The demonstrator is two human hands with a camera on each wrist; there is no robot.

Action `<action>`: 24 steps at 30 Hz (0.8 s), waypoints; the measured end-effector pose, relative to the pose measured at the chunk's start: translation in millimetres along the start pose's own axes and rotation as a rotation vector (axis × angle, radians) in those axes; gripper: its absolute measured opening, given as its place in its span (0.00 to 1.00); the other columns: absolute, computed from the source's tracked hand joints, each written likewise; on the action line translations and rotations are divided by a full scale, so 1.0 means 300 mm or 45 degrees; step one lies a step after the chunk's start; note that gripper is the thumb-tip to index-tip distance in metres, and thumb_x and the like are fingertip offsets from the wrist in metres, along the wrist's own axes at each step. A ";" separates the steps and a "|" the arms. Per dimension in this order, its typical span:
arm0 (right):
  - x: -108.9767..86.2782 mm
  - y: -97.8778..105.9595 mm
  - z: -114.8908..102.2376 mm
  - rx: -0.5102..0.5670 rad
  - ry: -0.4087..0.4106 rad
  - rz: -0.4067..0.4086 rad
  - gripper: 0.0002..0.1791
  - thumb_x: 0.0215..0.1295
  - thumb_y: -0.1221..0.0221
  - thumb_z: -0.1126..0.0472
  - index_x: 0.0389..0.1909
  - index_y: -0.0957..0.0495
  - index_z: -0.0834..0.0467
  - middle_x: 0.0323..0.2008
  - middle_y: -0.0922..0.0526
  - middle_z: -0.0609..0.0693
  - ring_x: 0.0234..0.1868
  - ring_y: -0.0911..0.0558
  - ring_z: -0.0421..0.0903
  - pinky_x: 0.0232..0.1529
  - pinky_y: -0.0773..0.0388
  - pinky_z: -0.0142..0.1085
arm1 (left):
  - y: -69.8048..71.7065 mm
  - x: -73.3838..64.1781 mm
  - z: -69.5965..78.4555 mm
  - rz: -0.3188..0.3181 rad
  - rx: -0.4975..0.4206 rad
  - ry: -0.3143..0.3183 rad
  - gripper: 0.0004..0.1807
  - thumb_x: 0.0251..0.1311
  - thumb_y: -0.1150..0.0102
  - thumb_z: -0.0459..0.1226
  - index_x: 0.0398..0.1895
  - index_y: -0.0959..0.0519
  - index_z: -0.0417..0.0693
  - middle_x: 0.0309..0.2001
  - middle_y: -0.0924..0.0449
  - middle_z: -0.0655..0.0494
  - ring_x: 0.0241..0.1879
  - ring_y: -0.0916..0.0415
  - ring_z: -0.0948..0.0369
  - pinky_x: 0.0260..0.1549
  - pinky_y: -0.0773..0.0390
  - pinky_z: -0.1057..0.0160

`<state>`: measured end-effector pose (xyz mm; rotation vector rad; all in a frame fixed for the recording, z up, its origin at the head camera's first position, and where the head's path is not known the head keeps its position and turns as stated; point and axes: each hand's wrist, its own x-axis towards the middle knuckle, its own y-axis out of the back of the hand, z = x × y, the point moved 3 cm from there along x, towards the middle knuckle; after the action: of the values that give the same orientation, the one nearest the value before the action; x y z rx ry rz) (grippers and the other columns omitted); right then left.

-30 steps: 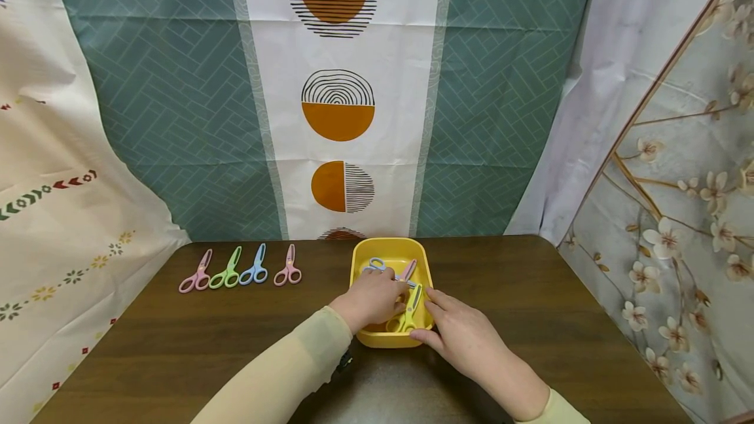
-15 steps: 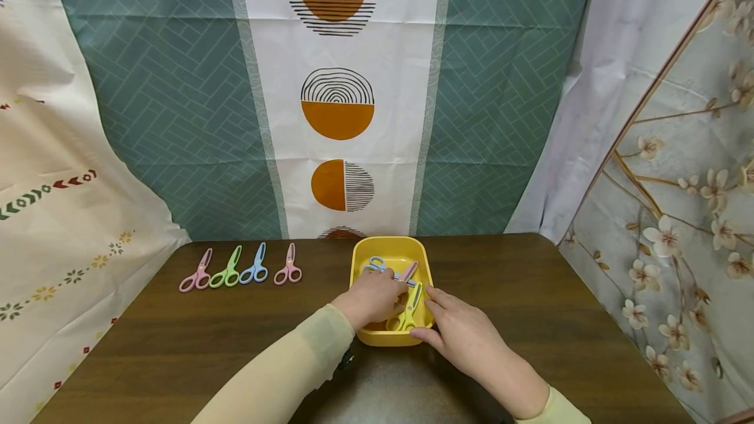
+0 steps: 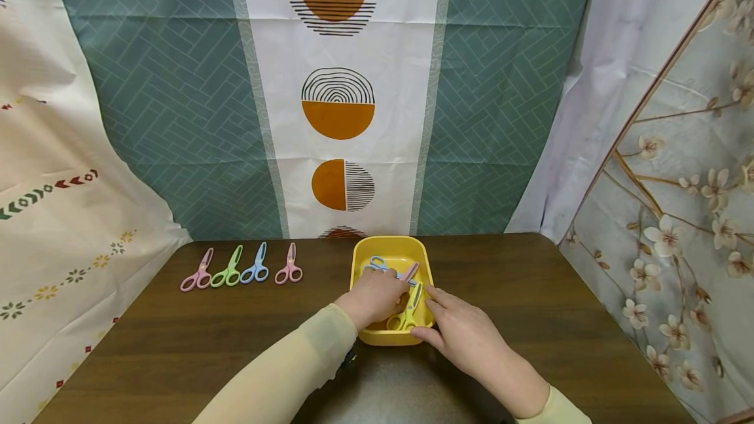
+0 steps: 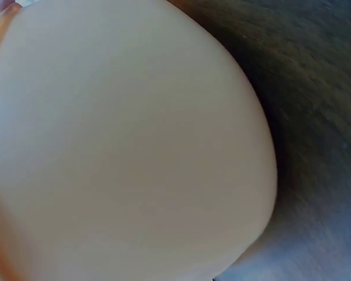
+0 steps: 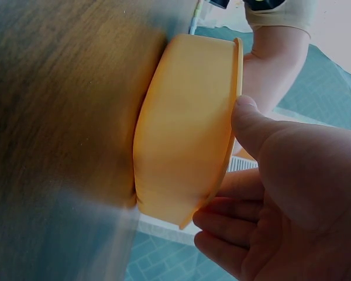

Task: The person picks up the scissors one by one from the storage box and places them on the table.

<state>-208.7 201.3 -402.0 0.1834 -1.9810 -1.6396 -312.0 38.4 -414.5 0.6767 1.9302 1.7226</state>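
A yellow plastic bin (image 3: 390,340) stands on the table with small scissors inside. My left hand (image 3: 377,294) reaches down into it. Its fingertips are hidden under the hand, by blue scissors (image 3: 377,263) and pink scissors (image 3: 410,271) that show beyond the fingers. Yellow scissors (image 3: 410,309) lean near the bin's right front corner. My right hand (image 3: 468,335) holds that corner, thumb on the front rim and fingers on the right side. In the right wrist view the thumb touches the rim of the bin (image 5: 187,129). A pale, blurred surface (image 4: 134,146) fills most of the left wrist view.
At the back left of the brown table (image 3: 265,326) lie pink scissors (image 3: 197,275), green scissors (image 3: 227,271), blue scissors (image 3: 255,268) and, a little apart, another pair of pink scissors (image 3: 288,269). A patterned curtain (image 3: 341,175) hangs behind the table.
Very little differs. The left hand stays inside the bin with only a slight shift, and the right hand keeps its hold on the corner.
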 end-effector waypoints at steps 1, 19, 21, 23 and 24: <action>0.000 0.000 0.000 0.000 0.001 0.001 0.37 0.74 0.30 0.40 0.70 0.18 0.64 0.72 0.20 0.62 0.70 0.18 0.60 0.63 0.17 0.54 | 0.002 0.000 0.002 0.001 0.004 0.000 0.12 0.79 0.35 0.49 0.58 0.11 0.58 0.45 0.14 0.55 0.45 0.15 0.54 0.57 0.19 0.41; 0.001 -0.007 0.002 0.000 0.019 0.032 0.36 0.73 0.30 0.40 0.71 0.18 0.61 0.71 0.19 0.61 0.68 0.16 0.58 0.62 0.16 0.53 | 0.028 -0.006 0.010 0.061 0.096 -0.013 0.08 0.75 0.31 0.50 0.47 0.10 0.61 0.35 0.14 0.58 0.35 0.21 0.56 0.50 0.18 0.48; 0.001 -0.007 0.002 -0.004 0.025 0.040 0.36 0.73 0.29 0.40 0.70 0.18 0.62 0.71 0.19 0.61 0.68 0.16 0.58 0.61 0.16 0.53 | 0.032 -0.008 0.009 0.074 0.097 -0.015 0.08 0.74 0.30 0.50 0.48 0.10 0.61 0.35 0.14 0.59 0.35 0.21 0.55 0.50 0.19 0.48; 0.000 -0.006 0.002 -0.008 0.026 0.042 0.36 0.73 0.29 0.40 0.70 0.18 0.62 0.71 0.19 0.61 0.68 0.16 0.58 0.61 0.16 0.53 | 0.035 -0.011 0.008 0.082 0.096 -0.016 0.09 0.74 0.30 0.50 0.50 0.09 0.62 0.35 0.14 0.59 0.37 0.20 0.55 0.51 0.19 0.48; 0.000 -0.006 0.002 -0.009 0.025 0.040 0.36 0.73 0.29 0.40 0.70 0.18 0.62 0.71 0.19 0.61 0.68 0.16 0.58 0.62 0.16 0.53 | 0.037 -0.012 0.008 0.084 0.093 -0.015 0.10 0.74 0.30 0.50 0.51 0.09 0.62 0.36 0.14 0.59 0.37 0.20 0.55 0.52 0.19 0.47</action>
<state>-209.5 201.2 -403.8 0.1641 -1.9538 -1.6183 -307.1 38.9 -403.7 0.7840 1.9920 1.6898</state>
